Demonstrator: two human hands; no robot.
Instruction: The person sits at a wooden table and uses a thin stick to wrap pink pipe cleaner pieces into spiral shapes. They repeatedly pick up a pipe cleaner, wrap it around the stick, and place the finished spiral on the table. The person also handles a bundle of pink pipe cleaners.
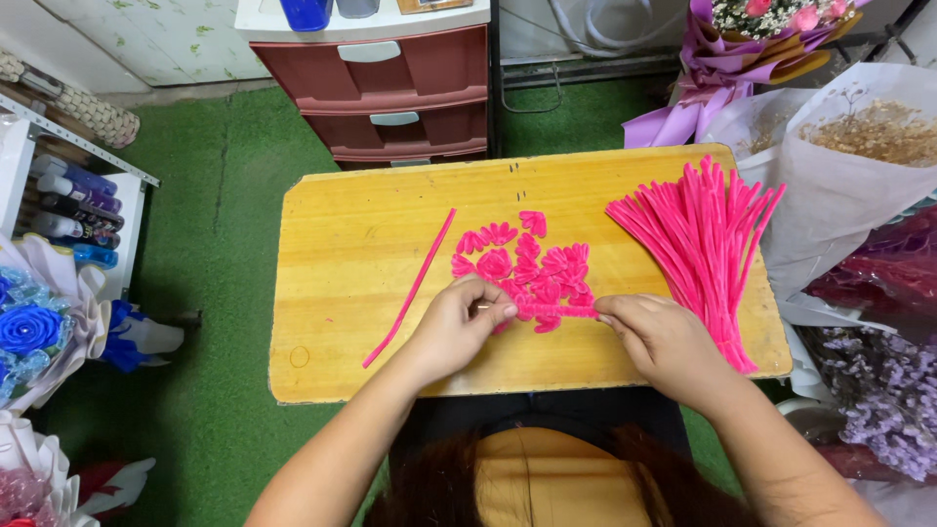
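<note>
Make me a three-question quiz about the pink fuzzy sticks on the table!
1. Where is the big pile of sticks?
A. table's right side
B. floor
C. drawer

2. What colour is the rose at the left edge?
A. yellow
B. blue
C. white

3. What are both hands doing?
A. resting flat
B. pinching one coiled stick
C. holding scissors

Answers:
1 A, the pile fans out on the table at the right.
2 B, its petals are deep blue.
3 B, the left hand and right hand each grip an end.

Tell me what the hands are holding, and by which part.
Both hands pinch one pink pipe cleaner: left hand at its left end, right hand at its right end.
</note>
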